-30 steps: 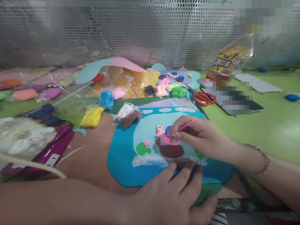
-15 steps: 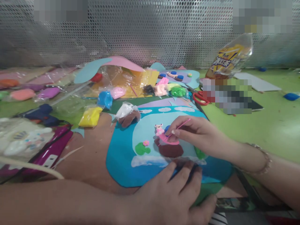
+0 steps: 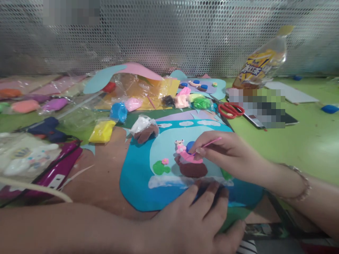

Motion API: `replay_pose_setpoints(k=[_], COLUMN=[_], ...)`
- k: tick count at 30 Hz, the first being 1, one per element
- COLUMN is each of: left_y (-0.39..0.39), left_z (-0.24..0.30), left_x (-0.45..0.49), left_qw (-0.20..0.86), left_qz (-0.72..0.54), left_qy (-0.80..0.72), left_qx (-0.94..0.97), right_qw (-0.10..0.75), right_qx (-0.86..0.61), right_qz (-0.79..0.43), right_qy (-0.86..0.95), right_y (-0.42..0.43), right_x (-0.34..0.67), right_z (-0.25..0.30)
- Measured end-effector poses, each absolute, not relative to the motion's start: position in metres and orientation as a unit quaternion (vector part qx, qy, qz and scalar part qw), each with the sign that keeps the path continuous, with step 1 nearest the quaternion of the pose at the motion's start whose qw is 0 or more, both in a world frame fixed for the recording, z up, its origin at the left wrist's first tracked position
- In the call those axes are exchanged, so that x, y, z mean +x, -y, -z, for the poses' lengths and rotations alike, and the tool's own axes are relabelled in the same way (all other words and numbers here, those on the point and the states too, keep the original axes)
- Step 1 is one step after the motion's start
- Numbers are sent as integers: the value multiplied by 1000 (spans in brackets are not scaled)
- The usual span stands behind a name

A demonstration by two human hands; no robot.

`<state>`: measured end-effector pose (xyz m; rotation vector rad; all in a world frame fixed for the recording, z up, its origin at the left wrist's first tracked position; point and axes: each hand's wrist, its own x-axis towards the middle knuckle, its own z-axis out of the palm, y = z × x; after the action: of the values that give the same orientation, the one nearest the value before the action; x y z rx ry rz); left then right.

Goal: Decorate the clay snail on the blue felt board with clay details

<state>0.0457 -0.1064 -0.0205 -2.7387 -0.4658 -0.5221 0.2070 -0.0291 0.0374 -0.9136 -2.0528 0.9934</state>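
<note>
A blue paper board [image 3: 135, 180] lies before me, bearing a pink clay snail [image 3: 182, 151] with a blue shell on a brown clay mound [image 3: 193, 170]. My right hand [image 3: 225, 151] pinches a thin pink clay tool stick [image 3: 212, 142], its lower end at the snail's body beside the shell. Fingers spread, my left hand [image 3: 198, 218] rests flat on the board's near edge, below a white clay strip [image 3: 169, 182]. A green clay patch with a pink flower [image 3: 162, 166] sits left of the mound. Another green patch is partly hidden behind my right hand.
Bagged clay in several colours lies beyond the board, including a yellow packet [image 3: 102, 131] and a white-and-brown one [image 3: 144, 129]. Red-handled scissors [image 3: 230, 110] and a tilted tea bottle [image 3: 259, 65] are at the back right. A dark blue glue gun [image 3: 49, 128] lies left. Perforated metal [image 3: 169, 35] stands behind.
My right hand has shifted slightly right, and the pink stick now slants lower. More of the blue shell shows. The left hand stays in place.
</note>
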Motion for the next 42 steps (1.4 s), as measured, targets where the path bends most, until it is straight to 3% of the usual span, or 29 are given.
replay_pose_setpoints(k=[6,29,42], left_y=[107,106,105], left_z=[19,20,22], left_x=[46,46,47], left_qw=[155,159,163], left_qz=[166,172,187], left_qy=[166,158,164], left_qx=[-960,-959,-955], right_qw=[331,300,324], right_qx=[-310,-289,-296], right_qz=[-255,-257,-260], right_qy=[854,872,860], right_y=[30,30,30], right_x=[209,213,209], right_z=[-38,-35,-37])
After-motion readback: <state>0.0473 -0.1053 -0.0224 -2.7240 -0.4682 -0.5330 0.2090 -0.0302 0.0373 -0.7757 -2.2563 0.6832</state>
